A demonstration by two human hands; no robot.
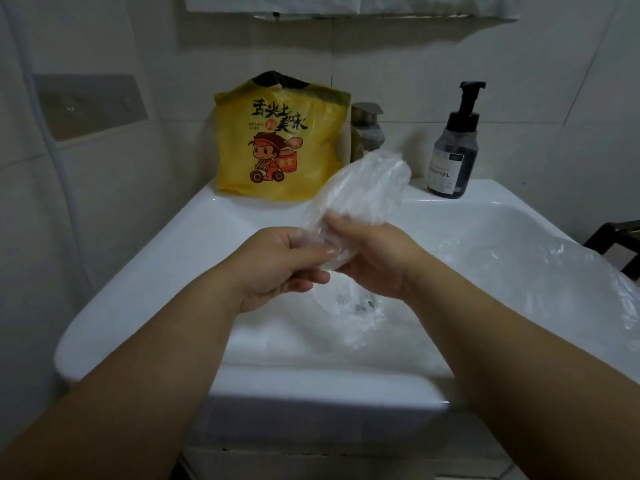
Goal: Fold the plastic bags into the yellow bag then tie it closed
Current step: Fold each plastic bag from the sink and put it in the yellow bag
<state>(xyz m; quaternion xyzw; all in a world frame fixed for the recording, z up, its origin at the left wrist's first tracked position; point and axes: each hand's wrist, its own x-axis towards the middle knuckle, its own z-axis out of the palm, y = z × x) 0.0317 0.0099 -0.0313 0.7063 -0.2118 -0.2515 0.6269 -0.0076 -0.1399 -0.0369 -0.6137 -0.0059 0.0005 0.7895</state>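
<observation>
Head view, left hand [277, 266] and right hand [375, 259] grip clear bag [363, 187] at base, bulk above

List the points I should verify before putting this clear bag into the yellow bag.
1. Hold on the clear bag: ok, left hand and right hand both grip its lower end.
2. Fold compact: not ok, it is a long strip with the upper end free.
3. Upright yellow bag: ok, it stands on the back of the sink rim.
4. Its mouth open: cannot tell, only dark handles show on top.
5. Way to it free: ok, faucet and pump bottle stand to its right.
6. All bags folded: not ok, loose clear plastic lies at the sink's right side.
</observation>
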